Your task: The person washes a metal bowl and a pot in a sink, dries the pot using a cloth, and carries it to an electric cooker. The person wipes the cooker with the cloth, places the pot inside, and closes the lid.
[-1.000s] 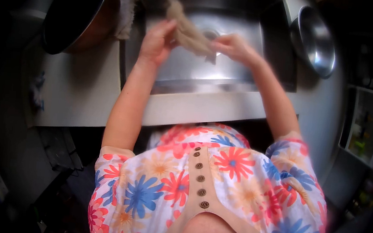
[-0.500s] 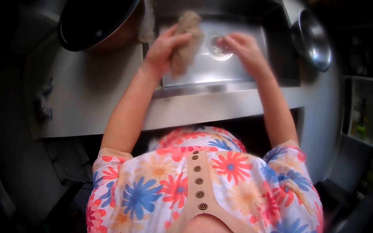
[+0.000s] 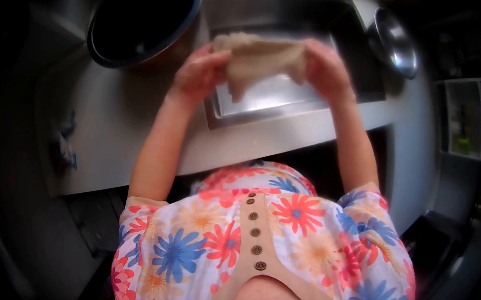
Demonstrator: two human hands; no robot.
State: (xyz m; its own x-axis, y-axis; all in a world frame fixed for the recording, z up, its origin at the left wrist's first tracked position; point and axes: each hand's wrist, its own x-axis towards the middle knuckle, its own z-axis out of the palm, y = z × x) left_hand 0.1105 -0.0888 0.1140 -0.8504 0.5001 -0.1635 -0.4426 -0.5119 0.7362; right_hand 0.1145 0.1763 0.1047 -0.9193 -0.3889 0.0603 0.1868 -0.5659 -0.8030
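Head view: fingers (image 3: 217,59) of left hand (image 3: 197,75) and right hand (image 3: 328,73) pinched the cloth (image 3: 265,60) at opposite ends, long axis left-to-right.

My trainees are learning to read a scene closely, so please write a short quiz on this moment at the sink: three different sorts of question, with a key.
1. Multiple choice: what is held above the sink?
A) a plate
B) a beige cloth
C) a spoon

2. True or false: the shiny metal bowl is on the person's right side of the sink.

3. Short answer: which hand is nearer the large dark vessel?

Key:
1. B
2. True
3. The left hand
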